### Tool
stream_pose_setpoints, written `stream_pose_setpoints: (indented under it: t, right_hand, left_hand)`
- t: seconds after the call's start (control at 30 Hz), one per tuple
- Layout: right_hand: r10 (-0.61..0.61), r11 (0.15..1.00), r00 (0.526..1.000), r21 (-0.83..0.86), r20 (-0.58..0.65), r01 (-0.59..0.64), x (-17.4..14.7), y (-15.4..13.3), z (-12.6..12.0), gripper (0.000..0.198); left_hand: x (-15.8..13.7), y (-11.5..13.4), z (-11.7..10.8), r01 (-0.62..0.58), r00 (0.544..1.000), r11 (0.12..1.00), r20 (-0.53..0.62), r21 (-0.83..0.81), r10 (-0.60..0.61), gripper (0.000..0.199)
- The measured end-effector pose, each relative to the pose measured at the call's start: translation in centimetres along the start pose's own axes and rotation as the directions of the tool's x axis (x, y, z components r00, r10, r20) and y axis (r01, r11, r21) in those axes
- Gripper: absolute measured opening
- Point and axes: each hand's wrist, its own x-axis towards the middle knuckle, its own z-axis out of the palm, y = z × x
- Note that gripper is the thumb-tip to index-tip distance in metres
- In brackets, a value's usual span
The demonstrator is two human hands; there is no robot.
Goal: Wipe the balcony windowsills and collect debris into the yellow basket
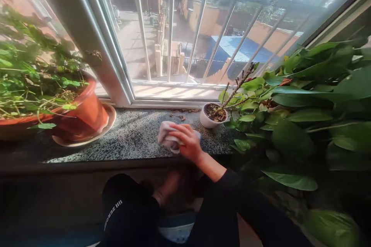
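My right hand is closed on a bunched white cloth, which rests on the speckled grey stone windowsill. Its fingers lie over the top of the cloth, near the sill's front edge. In the shade below that edge, my left hand is blurred and dark, and its fingers cannot be made out. A small white pot of soil with a bare brown stem stands just beyond my right hand. Brown dry bits lie along the window frame behind the cloth.
On the left, an orange pot with trailing green plants sits on a round saucer. Large leafy foliage crowds the right side and overhangs the sill. The window frame borders the back, with metal bars outside.
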Motion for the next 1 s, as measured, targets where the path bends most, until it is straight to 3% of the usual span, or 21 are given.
stream_pose_setpoints:
  t: [0.03, 0.1, 0.2, 0.27, 0.33, 0.37, 0.47, 0.57, 0.7, 1.0]
  right_hand:
    - [0.0, 1.0, 0.992, 0.009, -0.13, 0.001, 0.1, -0.4, -0.6, 0.037]
    - [0.045, 0.999, 0.92, 0.039, -0.39, -0.032, 0.1, -1.4, -2.2, 0.032]
    - [0.18, 0.983, 0.726, 0.138, -0.664, -0.118, -0.6, -2.3, -5.3, 0.027]
    - [0.269, 0.963, 0.586, 0.207, -0.764, -0.171, -1.8, -1.9, -7.3, 0.024]
    - [0.335, 0.941, 0.483, 0.262, -0.809, -0.213, -3.4, -0.7, -8.8, 0.022]
    - [0.363, 0.93, 0.459, 0.285, -0.811, -0.232, -4.4, 0.1, -9.2, 0.021]
    - [0.431, 0.899, 0.476, 0.321, -0.767, -0.298, -6.9, 2.8, -9.6, 0.019]
    - [0.464, 0.881, 0.547, 0.295, -0.697, -0.371, -8.6, 4.9, -9.0, 0.023]
    - [0.443, 0.891, 0.6, 0.253, -0.666, -0.377, -9.4, 5.9, -8.3, 0.025]
    - [0.43, 0.899, 0.611, 0.253, -0.664, -0.358, -9.9, 6.0, -8.2, 0.021]
  left_hand:
    - [-0.4, 0.3, -0.4, -0.044, 0.999, 0.999, -0.018, 0.016, 0.044, 0.018]
    - [-1.2, 1.4, -1.6, -0.183, 0.978, 0.983, -0.103, 0.012, 0.184, 0.017]
    - [-1.4, 5.2, -3.6, -0.396, 0.881, 0.914, -0.32, -0.091, 0.35, 0.028]
    - [0.0, 8.9, -4.7, -0.424, 0.844, 0.887, -0.433, -0.182, 0.315, 0.031]
    - [2.8, 12.9, -5.4, -0.339, 0.883, 0.886, -0.433, -0.317, 0.182, 0.034]
    - [4.5, 14.8, -5.6, -0.273, 0.909, 0.871, -0.406, -0.409, 0.094, 0.04]
    - [9.9, 19.1, -5.4, -0.034, 0.962, 0.829, -0.242, -0.558, -0.123, 0.06]
    - [13.8, 21.6, -4.8, 0.1, 0.96, 0.867, -0.182, -0.488, -0.213, 0.06]
    - [16.0, 22.5, -4.9, 0.161, 0.964, 0.901, -0.133, -0.402, -0.231, 0.056]
    - [17.4, 22.1, -6.8, 0.213, 0.976, 0.908, 0.033, -0.361, -0.216, 0.064]
